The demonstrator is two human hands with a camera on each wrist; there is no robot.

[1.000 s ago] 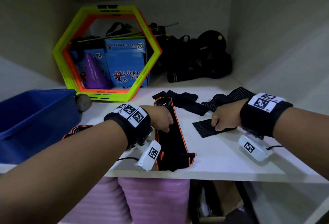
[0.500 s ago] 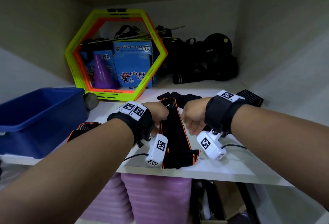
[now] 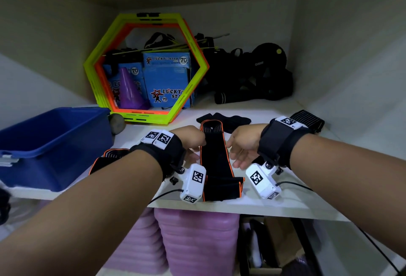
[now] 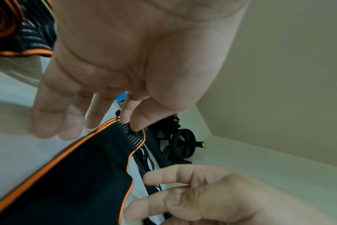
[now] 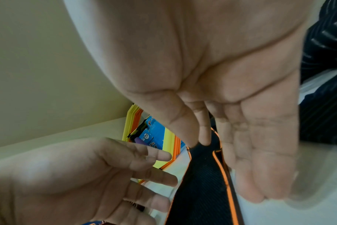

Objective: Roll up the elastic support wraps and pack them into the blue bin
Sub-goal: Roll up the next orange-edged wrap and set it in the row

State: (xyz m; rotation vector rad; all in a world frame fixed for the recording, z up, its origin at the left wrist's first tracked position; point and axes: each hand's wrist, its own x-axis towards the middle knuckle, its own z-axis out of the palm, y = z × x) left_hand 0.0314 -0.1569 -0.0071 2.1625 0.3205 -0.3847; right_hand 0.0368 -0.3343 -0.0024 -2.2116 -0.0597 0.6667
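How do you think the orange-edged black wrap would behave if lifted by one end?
Probably floppy: the orange-edged wrap lies flat on the shelf with its near end folded over. It looks thin, so likely light. Knitted ribbing suggests it won't slip easily.

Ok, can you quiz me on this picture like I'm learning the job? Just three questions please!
1. True or false: the orange-edged wrap already lies in the blue bin.
2. The wrap lies between: A) the left hand and right hand; B) two boxes; C) two cones.
3. What colour is the cone inside the hexagon frames?
Key: 1 false, it lies stretched out on the shelf; 2 A; 3 purple.
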